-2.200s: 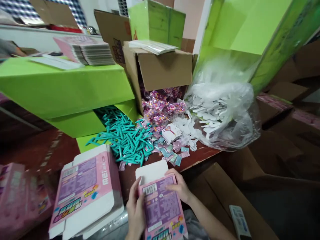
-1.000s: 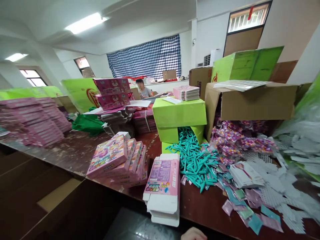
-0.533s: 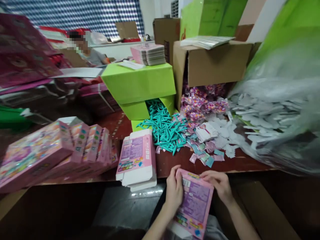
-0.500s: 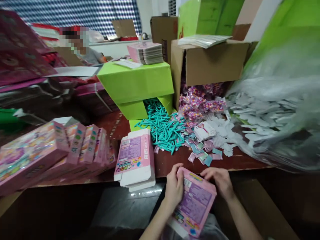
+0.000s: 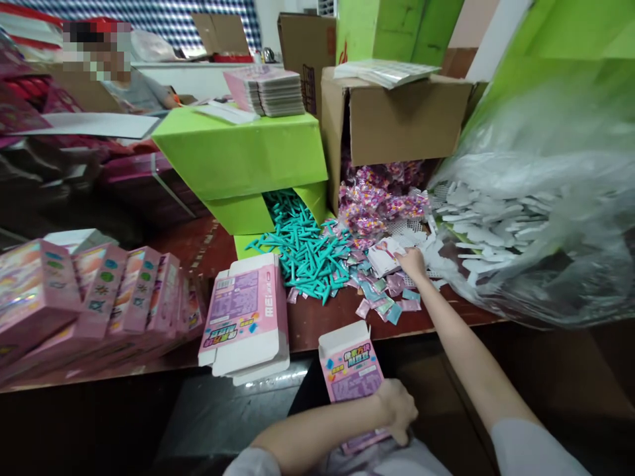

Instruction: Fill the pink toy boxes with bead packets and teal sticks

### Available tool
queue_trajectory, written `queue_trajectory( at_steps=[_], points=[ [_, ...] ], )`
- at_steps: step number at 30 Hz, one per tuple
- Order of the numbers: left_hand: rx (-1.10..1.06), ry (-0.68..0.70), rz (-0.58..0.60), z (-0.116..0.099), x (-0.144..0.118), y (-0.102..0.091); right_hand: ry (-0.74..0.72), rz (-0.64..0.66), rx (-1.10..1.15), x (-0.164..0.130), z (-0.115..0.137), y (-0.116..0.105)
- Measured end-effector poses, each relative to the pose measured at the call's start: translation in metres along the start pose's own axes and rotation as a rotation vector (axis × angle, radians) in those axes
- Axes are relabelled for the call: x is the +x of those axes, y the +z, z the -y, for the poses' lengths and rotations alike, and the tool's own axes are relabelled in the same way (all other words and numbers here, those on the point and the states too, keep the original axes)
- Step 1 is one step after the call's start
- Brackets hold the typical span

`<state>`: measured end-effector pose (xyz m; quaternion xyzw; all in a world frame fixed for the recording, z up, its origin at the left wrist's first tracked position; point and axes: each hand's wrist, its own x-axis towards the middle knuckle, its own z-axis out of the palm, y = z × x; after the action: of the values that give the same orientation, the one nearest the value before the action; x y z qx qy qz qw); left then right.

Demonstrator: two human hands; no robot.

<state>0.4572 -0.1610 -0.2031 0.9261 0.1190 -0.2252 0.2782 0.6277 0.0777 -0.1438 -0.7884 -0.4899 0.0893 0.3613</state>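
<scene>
My left hand (image 5: 397,406) is closed round the lower part of a pink and purple carton (image 5: 350,370), held upright over my lap. The carton's top end stands open, with a white flap raised. Out over the table, my right hand (image 5: 413,262) pinches the edge of a small pile of white printed leaflets (image 5: 384,256). Around the leaflets lie small pink and teal sachets (image 5: 381,301), white perforated plates (image 5: 436,254) and bags of colourful beads (image 5: 370,198). Left of them is a heap of teal pen-like sticks (image 5: 312,258).
Flat pink cartons (image 5: 243,311) are stacked at the table's front edge. Filled pink boxes (image 5: 94,291) lean in a row at the left. A green box (image 5: 243,152), a brown carton (image 5: 407,122) and a clear plastic bag (image 5: 540,231) stand behind. Another person (image 5: 139,89) is at the back left.
My right hand has left the carton and reached forward to the leaflets. The carton is turned, its open end now facing away from me, held by my left hand alone. The view has shifted right.
</scene>
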Motion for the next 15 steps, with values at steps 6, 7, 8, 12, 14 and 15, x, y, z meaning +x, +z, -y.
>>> queue_trajectory(
  at_steps=[6,7,8,12,14,15],
  points=[
    [0.091,0.015,0.063,0.002,-0.003,0.003,-0.025,-0.082,0.031,-0.004,-0.010,0.000],
    [0.096,0.017,0.073,0.001,-0.002,0.002,-0.012,-0.088,0.043,-0.003,-0.011,0.000],
    [0.101,0.022,0.083,0.000,-0.001,0.003,-0.002,-0.088,0.056,-0.001,-0.011,-0.001],
    [0.140,0.045,0.091,0.000,0.003,0.008,0.022,-0.144,0.106,-0.007,-0.006,-0.015],
    [0.158,0.066,0.074,0.002,0.005,0.013,0.008,-0.243,0.205,-0.032,0.004,-0.028],
    [0.155,0.067,0.043,0.003,0.007,0.016,-0.026,-0.269,0.283,-0.051,0.011,-0.033]
  ],
)
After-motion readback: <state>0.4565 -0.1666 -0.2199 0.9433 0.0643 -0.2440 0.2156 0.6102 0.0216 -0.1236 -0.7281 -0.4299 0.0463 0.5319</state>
